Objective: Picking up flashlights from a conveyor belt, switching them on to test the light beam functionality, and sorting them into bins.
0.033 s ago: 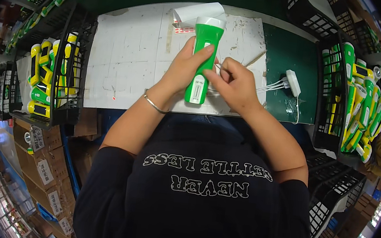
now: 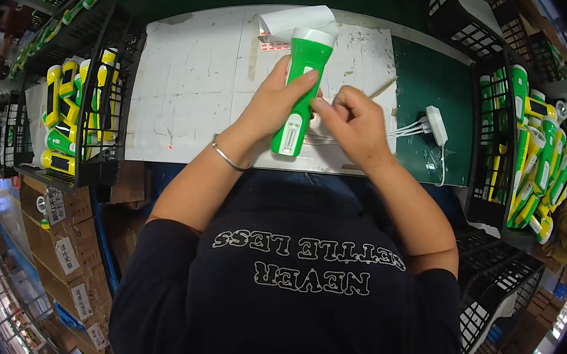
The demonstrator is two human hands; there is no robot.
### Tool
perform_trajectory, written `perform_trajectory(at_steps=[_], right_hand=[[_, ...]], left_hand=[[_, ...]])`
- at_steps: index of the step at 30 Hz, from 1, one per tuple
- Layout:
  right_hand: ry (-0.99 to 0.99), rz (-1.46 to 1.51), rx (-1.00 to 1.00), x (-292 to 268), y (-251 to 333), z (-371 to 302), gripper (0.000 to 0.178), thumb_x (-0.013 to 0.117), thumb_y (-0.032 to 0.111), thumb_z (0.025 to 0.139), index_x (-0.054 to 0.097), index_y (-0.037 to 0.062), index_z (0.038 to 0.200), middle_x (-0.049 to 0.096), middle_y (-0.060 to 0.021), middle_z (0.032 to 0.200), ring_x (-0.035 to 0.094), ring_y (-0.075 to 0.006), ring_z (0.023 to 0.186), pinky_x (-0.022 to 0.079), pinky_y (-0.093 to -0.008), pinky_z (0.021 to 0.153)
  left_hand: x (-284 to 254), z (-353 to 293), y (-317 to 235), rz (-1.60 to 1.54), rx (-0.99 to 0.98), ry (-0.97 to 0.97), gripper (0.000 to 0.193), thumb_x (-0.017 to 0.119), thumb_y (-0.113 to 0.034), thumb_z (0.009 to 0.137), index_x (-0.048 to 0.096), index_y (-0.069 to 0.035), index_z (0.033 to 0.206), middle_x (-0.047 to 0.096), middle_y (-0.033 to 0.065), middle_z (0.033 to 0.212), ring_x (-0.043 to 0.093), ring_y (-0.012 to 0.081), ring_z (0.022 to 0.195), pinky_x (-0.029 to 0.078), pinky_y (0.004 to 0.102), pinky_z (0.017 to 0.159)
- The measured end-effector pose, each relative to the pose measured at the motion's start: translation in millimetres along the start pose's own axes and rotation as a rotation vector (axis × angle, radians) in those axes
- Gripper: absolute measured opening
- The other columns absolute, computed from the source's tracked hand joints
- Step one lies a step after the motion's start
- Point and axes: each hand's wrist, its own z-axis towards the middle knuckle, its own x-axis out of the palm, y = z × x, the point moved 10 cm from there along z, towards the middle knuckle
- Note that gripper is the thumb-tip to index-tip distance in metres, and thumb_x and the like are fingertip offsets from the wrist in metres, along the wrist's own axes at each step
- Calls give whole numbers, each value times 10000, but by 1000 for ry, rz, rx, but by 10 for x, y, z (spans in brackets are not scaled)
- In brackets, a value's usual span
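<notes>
Head camera looking down: the left hand [image 2: 274,102] closed around a green flashlight [image 2: 300,88] held upright over the white work mat [image 2: 188,89], while the right hand [image 2: 356,126] pinched thin white wires [image 2: 408,130] beside it. Black crates [image 2: 113,109] of yellow-and-green flashlights [image 2: 66,117] flanked the bench.
</notes>
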Motion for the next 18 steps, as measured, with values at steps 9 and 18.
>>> perform_trajectory(at_steps=[9, 18], right_hand=[[337, 33, 111, -215, -126, 288, 651, 815, 326, 701, 542, 146, 1265, 618, -16, 816, 518, -89, 703, 407, -236, 619], [466, 234, 159, -152, -98, 237, 638, 838, 186, 670, 557, 150, 1242, 606, -24, 1002, 483, -55, 695, 342, -183, 580]], left_hand=[[141, -286, -389, 1124, 292, 129, 436, 637, -229, 851, 472, -49, 1213, 633, 157, 999, 645, 309, 869, 516, 373, 742], [-470, -589, -490, 1471, -20, 293, 487, 695, -197, 723, 528, -62, 1160, 643, 161, 963, 620, 345, 919, 496, 405, 778]])
